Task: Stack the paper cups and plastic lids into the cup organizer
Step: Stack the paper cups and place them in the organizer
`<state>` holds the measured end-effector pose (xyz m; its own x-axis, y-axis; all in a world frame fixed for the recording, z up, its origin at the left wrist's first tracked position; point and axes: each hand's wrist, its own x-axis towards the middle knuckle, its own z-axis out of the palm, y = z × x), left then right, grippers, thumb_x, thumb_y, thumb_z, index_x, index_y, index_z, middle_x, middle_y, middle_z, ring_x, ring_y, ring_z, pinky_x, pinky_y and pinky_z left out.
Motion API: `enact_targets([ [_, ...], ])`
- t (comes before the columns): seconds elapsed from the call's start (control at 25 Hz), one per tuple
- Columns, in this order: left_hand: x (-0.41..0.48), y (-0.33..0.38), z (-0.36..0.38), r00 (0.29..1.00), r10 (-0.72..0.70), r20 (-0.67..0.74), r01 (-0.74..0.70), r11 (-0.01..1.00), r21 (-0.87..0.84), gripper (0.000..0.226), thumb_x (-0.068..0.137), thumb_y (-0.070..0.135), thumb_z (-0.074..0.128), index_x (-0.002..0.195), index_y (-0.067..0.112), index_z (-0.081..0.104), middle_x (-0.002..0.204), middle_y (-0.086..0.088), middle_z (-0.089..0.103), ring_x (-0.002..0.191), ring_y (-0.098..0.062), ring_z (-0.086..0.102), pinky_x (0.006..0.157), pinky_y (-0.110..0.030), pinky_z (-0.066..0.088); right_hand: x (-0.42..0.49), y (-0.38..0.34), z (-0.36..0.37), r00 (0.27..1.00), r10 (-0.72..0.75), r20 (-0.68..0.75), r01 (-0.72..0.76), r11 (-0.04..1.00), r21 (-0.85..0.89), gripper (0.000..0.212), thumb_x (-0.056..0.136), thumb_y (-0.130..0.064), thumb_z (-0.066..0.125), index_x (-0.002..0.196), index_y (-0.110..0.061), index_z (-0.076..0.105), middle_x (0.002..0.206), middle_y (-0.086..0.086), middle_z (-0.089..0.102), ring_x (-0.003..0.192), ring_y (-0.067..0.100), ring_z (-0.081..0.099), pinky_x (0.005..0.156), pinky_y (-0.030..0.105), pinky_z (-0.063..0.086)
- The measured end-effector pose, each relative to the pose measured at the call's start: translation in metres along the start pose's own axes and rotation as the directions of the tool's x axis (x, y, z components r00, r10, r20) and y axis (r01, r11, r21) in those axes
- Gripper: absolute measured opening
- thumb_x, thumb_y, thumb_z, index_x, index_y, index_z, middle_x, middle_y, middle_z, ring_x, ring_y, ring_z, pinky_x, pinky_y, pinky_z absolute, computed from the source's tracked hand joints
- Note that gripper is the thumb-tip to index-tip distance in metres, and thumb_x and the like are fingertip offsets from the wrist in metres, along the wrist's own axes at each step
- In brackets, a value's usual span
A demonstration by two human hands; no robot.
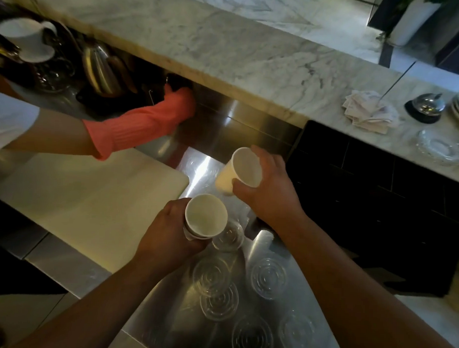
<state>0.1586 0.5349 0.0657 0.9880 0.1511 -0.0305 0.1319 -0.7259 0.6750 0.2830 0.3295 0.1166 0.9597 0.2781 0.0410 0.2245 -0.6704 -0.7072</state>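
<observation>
My left hand (166,229) grips a short stack of white paper cups (205,216), held upright with the mouth facing up. My right hand (272,188) holds a single white paper cup (240,171), tilted, just up and right of the stack. Below them, several clear plastic lids (267,276) lie flat on the steel counter (197,167), and one clear lid (229,236) sits right beside the stack. A black compartmented cup organizer (378,194) stands to the right of my right hand.
Another person's arm in a pink rubber glove (147,121) reaches into the dish area at the left. A white cutting board (92,200) lies left of my hands. On the marble ledge (227,48) rest a folded cloth (368,111), a service bell (424,106) and glass dishes (440,147).
</observation>
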Motion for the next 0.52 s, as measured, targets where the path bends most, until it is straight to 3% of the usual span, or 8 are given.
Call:
enact_targets([
  [0.12, -0.001, 0.012, 0.004, 1.0, 0.017, 0.02, -0.017, 1.0, -0.012, 0.065, 0.064, 0.049, 0.092, 0.12, 0.03, 0.067, 0.111, 0.011, 0.072, 0.097, -0.008, 0.07, 0.083, -0.036, 0.061, -0.027, -0.014, -0.036, 0.997, -0.035, -0.069, 0.044, 0.991, 0.126, 0.087, 0.068, -0.06, 0.071, 0.144, -0.051, 0.031, 0.126, -0.024, 0.035, 0.107, -0.01, 0.047, 0.074, 0.016, 0.042],
  [0.24, -0.002, 0.034, 0.01, 1.0, 0.021, -0.002, -0.021, 1.0, -0.003, 0.053, 0.068, 0.042, 0.091, 0.116, 0.033, 0.07, 0.104, 0.013, 0.075, 0.091, -0.007, 0.072, 0.077, -0.026, 0.059, -0.055, -0.019, -0.057, 0.995, -0.089, -0.046, 0.095, 0.984, 0.149, 0.087, 0.068, -0.062, 0.071, 0.144, -0.053, 0.03, 0.123, -0.029, 0.035, 0.113, -0.023, 0.037, 0.073, 0.01, 0.038],
  [0.52, -0.006, 0.084, 0.022, 0.994, 0.11, 0.024, -0.108, 0.991, -0.076, 0.047, 0.071, 0.046, 0.089, 0.112, 0.035, 0.069, 0.098, 0.017, 0.075, 0.09, -0.004, 0.073, 0.077, -0.022, 0.061, -0.094, -0.002, -0.068, 0.991, -0.119, 0.066, 0.116, 0.992, 0.048, 0.091, 0.07, -0.065, 0.071, 0.146, -0.055, 0.022, 0.132, -0.025, 0.034, 0.106, -0.003, 0.048, 0.078, 0.016, 0.042],
])
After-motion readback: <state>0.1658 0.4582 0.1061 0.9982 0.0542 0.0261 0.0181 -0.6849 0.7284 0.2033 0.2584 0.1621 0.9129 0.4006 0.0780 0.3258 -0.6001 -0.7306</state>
